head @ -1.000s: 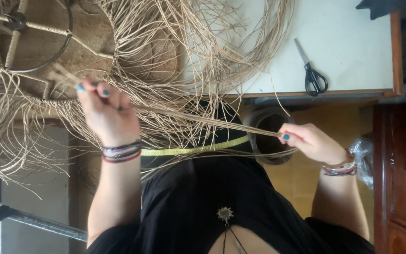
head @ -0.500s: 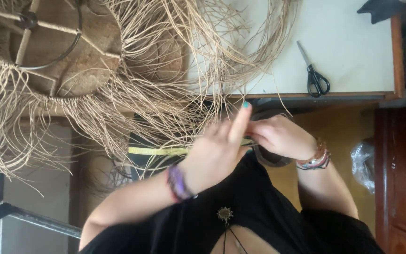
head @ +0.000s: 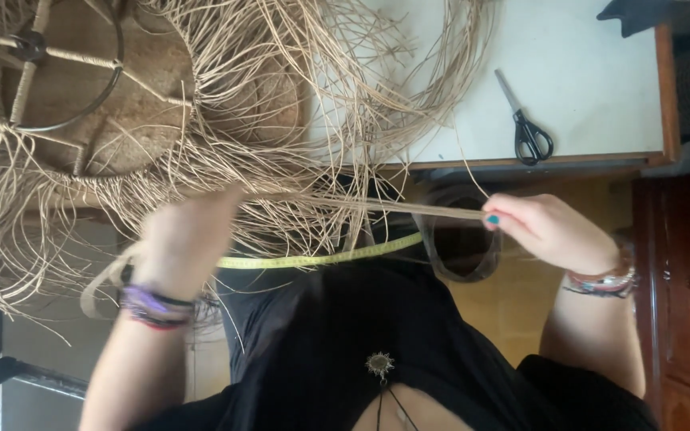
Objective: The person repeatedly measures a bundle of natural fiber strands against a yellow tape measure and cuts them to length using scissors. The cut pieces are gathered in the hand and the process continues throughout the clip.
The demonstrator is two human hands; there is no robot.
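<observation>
A bundle of pale straw strands (head: 361, 206) is stretched nearly level between my hands. My right hand (head: 549, 231) pinches the bundle's end between thumb and fingers, just under the table's edge. My left hand (head: 189, 239), blurred by motion, is closed around the same strands to the left, below a round woven straw piece on a metal ring frame (head: 81, 88). Loose strands fan out from that piece in all directions. A yellow measuring tape (head: 321, 259) lies across my dark top, below the bundle.
Black-handled scissors (head: 530, 132) lie on the white table top (head: 592, 72) with a wooden rim. A dark ring-shaped roll (head: 453, 243) sits beside my right hand. A wooden cabinet (head: 684, 287) stands at the right, a metal bar (head: 9, 375) at lower left.
My left hand has gone from the middle, next to my right hand, out to the left along the strands. My right hand has stayed in place, holding the bundle's end.
</observation>
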